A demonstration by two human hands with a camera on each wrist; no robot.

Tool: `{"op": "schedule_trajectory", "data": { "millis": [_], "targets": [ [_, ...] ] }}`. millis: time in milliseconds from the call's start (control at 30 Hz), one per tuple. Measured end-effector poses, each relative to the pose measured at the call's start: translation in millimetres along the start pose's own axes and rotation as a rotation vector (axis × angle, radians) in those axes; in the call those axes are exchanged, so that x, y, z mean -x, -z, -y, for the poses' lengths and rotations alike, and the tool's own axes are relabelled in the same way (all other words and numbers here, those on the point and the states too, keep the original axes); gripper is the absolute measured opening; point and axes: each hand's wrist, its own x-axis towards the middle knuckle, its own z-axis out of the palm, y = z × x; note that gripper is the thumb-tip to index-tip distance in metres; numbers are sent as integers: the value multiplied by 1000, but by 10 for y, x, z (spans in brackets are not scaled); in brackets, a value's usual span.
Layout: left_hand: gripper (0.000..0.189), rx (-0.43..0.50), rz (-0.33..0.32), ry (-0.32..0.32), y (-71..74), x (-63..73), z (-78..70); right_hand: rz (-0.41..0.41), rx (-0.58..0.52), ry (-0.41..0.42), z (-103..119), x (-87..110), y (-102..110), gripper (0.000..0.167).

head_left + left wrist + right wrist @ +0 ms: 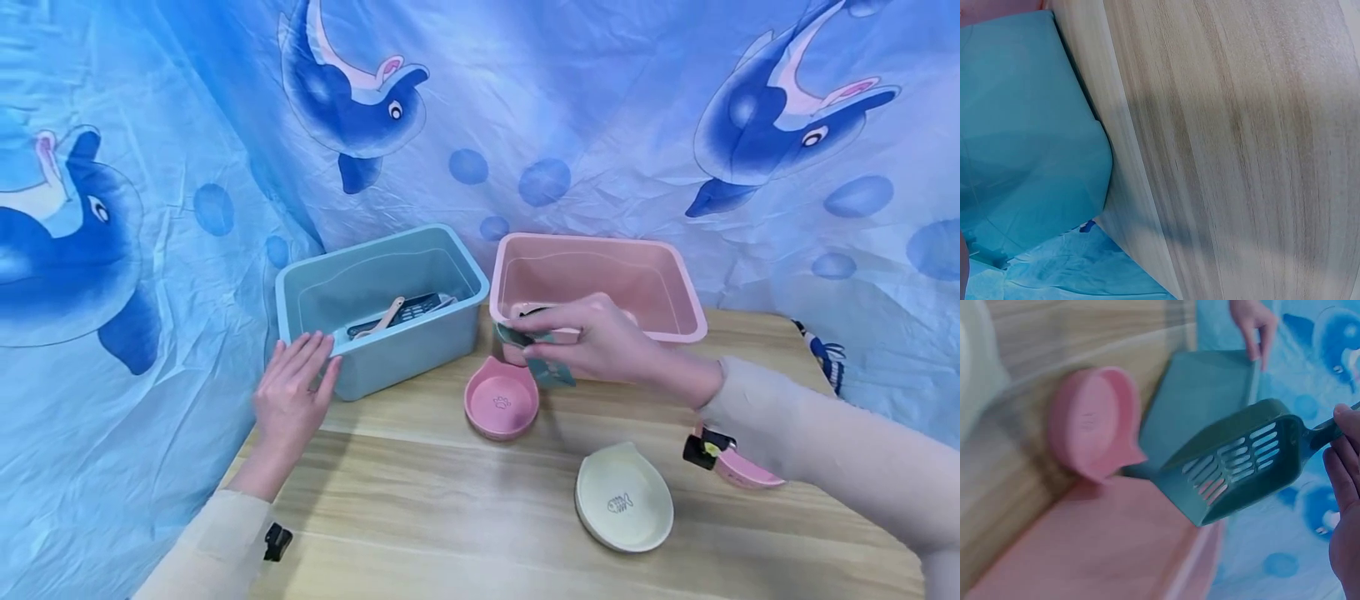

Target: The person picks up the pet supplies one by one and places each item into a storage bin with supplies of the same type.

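Note:
My right hand [592,337] pinches a dark green slotted litter scoop [1260,490] by its handle, above the near left part of a pink bin [600,262]. The right wrist view shows the scoop's slots, with nothing lying in it. My left hand [292,396] rests its fairly straight fingers on the near left rim of a blue bin [405,354]. Inside that bin lie a dark slotted scoop [420,308] and a beige-handled tool [390,314], partly hidden by the wall. Just in front of the bins stands a pink cat-ear bowl [501,400] with a paw print.
A cream cat-ear bowl [626,500] with a fishbone print stands nearer on the wooden table [450,517]. Another pink bowl [746,471] is partly hidden under my right forearm. Blue-white tassels [825,354] lie at the right edge. A dolphin curtain [600,100] hangs behind.

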Motion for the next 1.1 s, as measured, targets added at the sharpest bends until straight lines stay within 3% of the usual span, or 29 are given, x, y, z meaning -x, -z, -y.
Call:
{"op": "schedule_trajectory", "data": {
  "millis": [133, 333, 433, 600, 767, 933, 1100],
  "targets": [
    [41, 0, 1, -4, -1, 4, 4, -12, -77, -1, 69, -357, 28, 42],
    [41, 10, -5, -18, -2, -7, 33, -54, -31, 139, 72, -964, -18, 39],
    [40, 15, -11, -25, -9, -10, 43, -52, -52, 149, 77, -1251, -71, 37],
    [40, 11, -23, -29, -10, 12, 56, -33, -114, 32, 34, -1691, -248, 38],
    [39, 10, -29, -27, -28, 32, 68, -52, -282, -153, -140, -1984, -531, 40],
    [39, 15, -45, -22, -46, 32, 76, -106, -432, -254, -403, -2130, -880, 40],
    [38, 15, -36, -21, -59, 38, 82, -119, -471, -363, -654, -2124, -1188, 40]
  ]
}}
